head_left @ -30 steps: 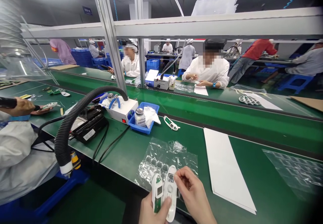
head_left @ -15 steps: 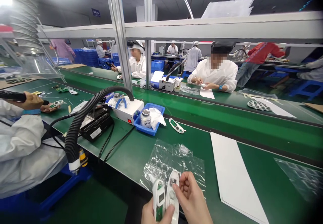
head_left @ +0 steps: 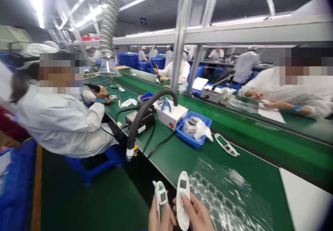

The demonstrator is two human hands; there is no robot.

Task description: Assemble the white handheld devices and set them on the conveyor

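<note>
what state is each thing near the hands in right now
left hand: gripping a white thermometer body
green board: exposed along that body
right hand: pinching a white thermometer casing
white thermometer casing: upright
clear plastic blister tray: crumpled
red switch: lit

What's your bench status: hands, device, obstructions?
Left hand: white device with green circuit board. Right hand: white display casing. Clear plastic tray alongside, not blocking.

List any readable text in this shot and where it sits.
Nothing can be quoted; all too small or blurred:
Blue wall sign: unreadable.
White label on black unit: unreadable.
Jar label: unreadable.
Screens of left device and right device: nothing legible.
</note>
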